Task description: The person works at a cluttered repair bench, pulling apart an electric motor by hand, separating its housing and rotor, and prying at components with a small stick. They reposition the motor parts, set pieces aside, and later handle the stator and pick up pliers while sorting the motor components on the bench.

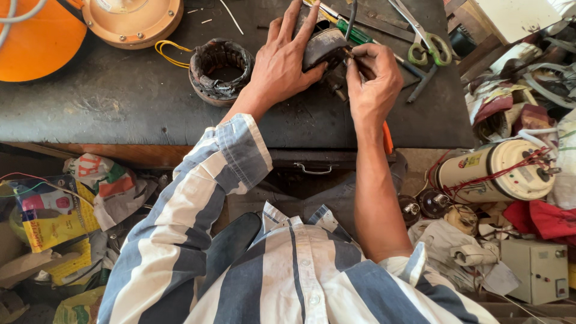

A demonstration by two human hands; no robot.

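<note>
Daylight falls bright and warm across my workbench [108, 102], strongest toward two o'clock, where pale clutter nearly washes out. My left hand [282, 66] throws a soft shadow toward six o'clock. The middle is sharp; straight lines bow at the edges, and the corners soften slightly.

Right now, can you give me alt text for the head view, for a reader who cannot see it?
Seen from above, a person's left hand steadies a dark rounded motor part on a black workbench while the right hand works a thin tool against it. A burnt coil ring and green-handled scissors lie nearby.
</note>
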